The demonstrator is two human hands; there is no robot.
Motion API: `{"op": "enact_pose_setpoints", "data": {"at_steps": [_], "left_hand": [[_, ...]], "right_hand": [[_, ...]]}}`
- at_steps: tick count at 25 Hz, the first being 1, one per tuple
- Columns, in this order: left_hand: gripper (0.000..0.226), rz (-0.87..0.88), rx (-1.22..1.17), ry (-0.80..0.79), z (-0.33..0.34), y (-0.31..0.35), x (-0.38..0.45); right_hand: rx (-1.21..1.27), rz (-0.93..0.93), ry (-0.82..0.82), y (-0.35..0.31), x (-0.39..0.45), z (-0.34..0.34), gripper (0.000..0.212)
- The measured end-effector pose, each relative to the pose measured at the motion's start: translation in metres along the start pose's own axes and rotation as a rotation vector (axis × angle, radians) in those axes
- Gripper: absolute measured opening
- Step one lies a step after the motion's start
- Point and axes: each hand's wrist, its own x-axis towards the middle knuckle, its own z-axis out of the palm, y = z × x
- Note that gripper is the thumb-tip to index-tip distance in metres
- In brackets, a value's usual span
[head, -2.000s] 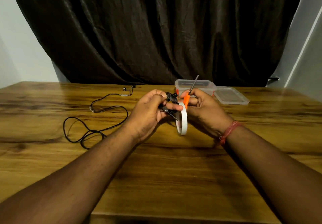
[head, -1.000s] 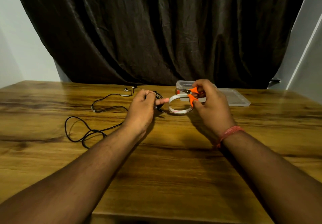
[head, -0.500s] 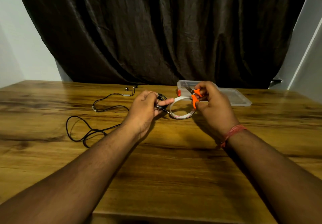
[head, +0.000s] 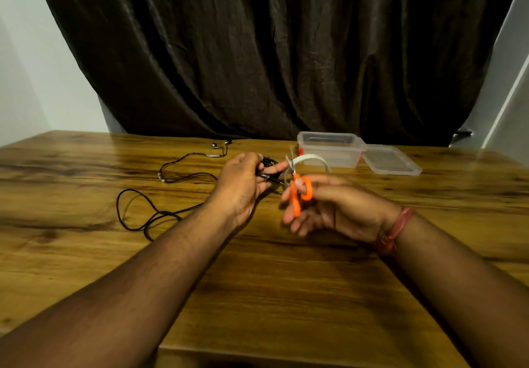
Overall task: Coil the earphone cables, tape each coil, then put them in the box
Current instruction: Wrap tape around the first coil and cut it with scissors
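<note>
The coiled earphone cable [head: 267,164] is gripped in the left hand [head: 243,184] above the desk [head: 257,281]. The right hand [head: 329,207] fingers hold orange scissors [head: 297,190] by the tape roll [head: 309,160]. No writing shows on the open box [head: 329,150] near the desk's far edge.

Wooden table [head: 257,296], brown, visible grain, glossy finish. Lying directly on it: one loose black earphone cable [head: 160,195] at left, uncoiled, its earbuds toward the far edge; one clear plastic box [head: 329,150], open, at far right; its clear lid [head: 390,163] flat just right of it, touching.
</note>
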Motion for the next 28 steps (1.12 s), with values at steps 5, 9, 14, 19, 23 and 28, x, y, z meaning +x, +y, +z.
{"op": "enact_pose_setpoints", "data": {"at_steps": [5, 9, 14, 19, 23, 28], "left_hand": [[0.021, 0.001, -0.012, 0.020, 0.0016, -0.0016, 0.0006], [0.020, -0.001, -0.031, 0.003, 0.0019, -0.0018, 0.0000], [0.021, 0.017, -0.042, 0.002, 0.0013, -0.0019, 0.0007], [0.016, 0.031, -0.021, -0.001, 0.0023, -0.0028, 0.0008], [0.013, 0.037, -0.028, -0.010, 0.0008, -0.0050, 0.0034], [0.014, 0.037, -0.026, -0.015, 0.0009, -0.0063, 0.0035]], "right_hand": [[0.084, 0.122, -0.194, 0.0082, 0.0034, -0.0028, 0.045], [0.121, 0.111, -0.218, 0.0108, 0.0050, -0.0065, 0.048], [0.160, 0.080, -0.234, 0.0100, 0.0042, -0.0069, 0.047], [0.180, 0.025, -0.207, 0.0118, 0.0052, -0.0070, 0.047], [0.179, 0.002, -0.161, 0.0106, 0.0068, -0.0056, 0.047], [0.144, 0.014, -0.108, 0.0120, 0.0071, -0.0040, 0.041]]}}
